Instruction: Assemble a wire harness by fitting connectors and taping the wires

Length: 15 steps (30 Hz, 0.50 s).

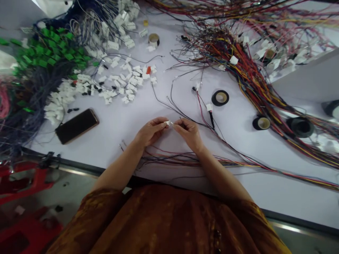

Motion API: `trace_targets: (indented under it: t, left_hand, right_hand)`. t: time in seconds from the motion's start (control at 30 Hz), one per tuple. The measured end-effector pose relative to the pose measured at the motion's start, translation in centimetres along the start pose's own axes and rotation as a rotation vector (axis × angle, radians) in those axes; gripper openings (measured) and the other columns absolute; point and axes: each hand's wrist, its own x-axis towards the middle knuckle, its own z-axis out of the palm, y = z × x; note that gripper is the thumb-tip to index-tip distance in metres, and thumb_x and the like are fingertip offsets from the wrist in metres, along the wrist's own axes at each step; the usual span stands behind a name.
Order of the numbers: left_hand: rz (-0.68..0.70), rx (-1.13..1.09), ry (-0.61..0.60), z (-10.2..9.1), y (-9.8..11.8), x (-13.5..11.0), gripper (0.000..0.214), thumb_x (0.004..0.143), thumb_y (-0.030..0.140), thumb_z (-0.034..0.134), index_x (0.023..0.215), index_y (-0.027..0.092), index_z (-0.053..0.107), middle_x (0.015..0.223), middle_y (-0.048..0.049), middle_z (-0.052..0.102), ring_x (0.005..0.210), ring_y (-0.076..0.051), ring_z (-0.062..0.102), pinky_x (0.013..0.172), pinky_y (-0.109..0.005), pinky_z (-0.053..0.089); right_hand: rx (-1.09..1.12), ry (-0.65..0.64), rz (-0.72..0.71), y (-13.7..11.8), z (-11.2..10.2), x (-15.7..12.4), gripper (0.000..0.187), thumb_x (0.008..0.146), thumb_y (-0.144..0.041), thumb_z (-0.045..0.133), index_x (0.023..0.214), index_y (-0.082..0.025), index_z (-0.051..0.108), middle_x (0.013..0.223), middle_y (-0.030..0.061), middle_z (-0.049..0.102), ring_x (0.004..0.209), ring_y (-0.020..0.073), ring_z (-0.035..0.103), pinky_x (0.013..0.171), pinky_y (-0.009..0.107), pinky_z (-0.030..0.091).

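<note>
At the middle of the table, my left hand (153, 131) pinches a small white connector housing (167, 122). Close beside it, my right hand (188, 132) has thumb and finger pressed together on a thin wire with a small metal terminal (171, 123) at its tip. The terminal points at the housing's side; whether it is inside cannot be made out. Several dark wires (190, 119) run from near my right hand to the harness on the right. Two white plugs hang on this harness, one (209, 107) with black tape below it. Under my forearms lies a bundle of coloured wires (182, 160).
Loose white connectors (132, 83) and green connectors (50, 49) are heaped at the left. A phone (76, 126) lies in front of them. Black tape rolls (220, 98) sit to the right. A thick wire bundle (238, 67) crosses the right side. The table edge (79, 169) is near my body.
</note>
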Motion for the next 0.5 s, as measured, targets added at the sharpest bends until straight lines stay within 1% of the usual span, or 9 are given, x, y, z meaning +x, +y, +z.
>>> trace_targets:
  t: [0.07,0.17,0.23,0.33,0.43,0.5]
  left_hand:
    - [-0.002,-0.003,-0.014,-0.15,-0.15,0.08,0.022,0.063,0.011,0.085,0.080,0.014,0.072,0.072,0.0011,0.069,0.065,-0.004,0.064,0.060,-0.011,0.051]
    - [0.056,0.022,-0.064,-0.39,-0.46,0.12,0.026,0.062,0.020,0.088,0.082,0.015,0.072,0.070,0.0023,0.067,0.060,-0.004,0.061,0.056,-0.013,0.050]
    - [0.114,0.067,-0.098,-0.38,-0.61,0.01,0.029,0.065,0.030,0.089,0.084,0.016,0.072,0.068,0.0026,0.066,0.056,-0.005,0.058,0.053,-0.014,0.047]
    - [0.170,0.135,-0.137,-0.13,-0.65,-0.32,0.034,0.072,0.044,0.084,0.084,0.015,0.070,0.063,0.0029,0.060,0.051,-0.005,0.052,0.048,-0.015,0.041]
    - [0.196,0.169,-0.158,0.08,-0.59,-0.57,0.033,0.078,0.046,0.078,0.085,0.016,0.068,0.057,0.0045,0.053,0.047,-0.004,0.044,0.046,-0.016,0.035]
    - [0.203,0.184,-0.161,0.05,-0.61,-0.60,0.032,0.079,0.046,0.077,0.084,0.016,0.067,0.055,0.0052,0.049,0.047,-0.004,0.040,0.047,-0.016,0.033]
  right_hand:
    - [0.035,-0.018,0.007,0.04,0.00,0.03,0.037,0.082,-0.053,0.069,0.074,-0.019,0.059,0.062,-0.0057,0.034,0.058,0.0083,0.027,0.053,0.026,0.022]
    - [0.076,-0.067,0.017,0.11,-0.08,0.08,0.036,0.082,-0.053,0.068,0.073,-0.019,0.057,0.063,-0.0051,0.037,0.058,0.0084,0.028,0.053,0.026,0.022]
    - [0.074,-0.096,0.022,0.05,-0.19,0.09,0.033,0.083,-0.049,0.066,0.074,-0.019,0.057,0.064,-0.0051,0.037,0.058,0.0084,0.028,0.053,0.025,0.022]
    - [0.023,-0.145,0.031,-0.30,-0.35,0.05,0.029,0.085,-0.043,0.063,0.072,-0.019,0.055,0.064,-0.0051,0.037,0.059,0.0080,0.028,0.054,0.025,0.023]
    - [-0.041,-0.187,0.030,-0.73,-0.45,-0.02,0.027,0.085,-0.039,0.061,0.070,-0.019,0.052,0.064,-0.0049,0.036,0.060,0.0079,0.028,0.055,0.025,0.023]
    - [-0.059,-0.208,0.026,-0.86,-0.49,-0.07,0.028,0.086,-0.038,0.060,0.069,-0.018,0.051,0.064,-0.0047,0.036,0.060,0.0080,0.028,0.056,0.025,0.023]
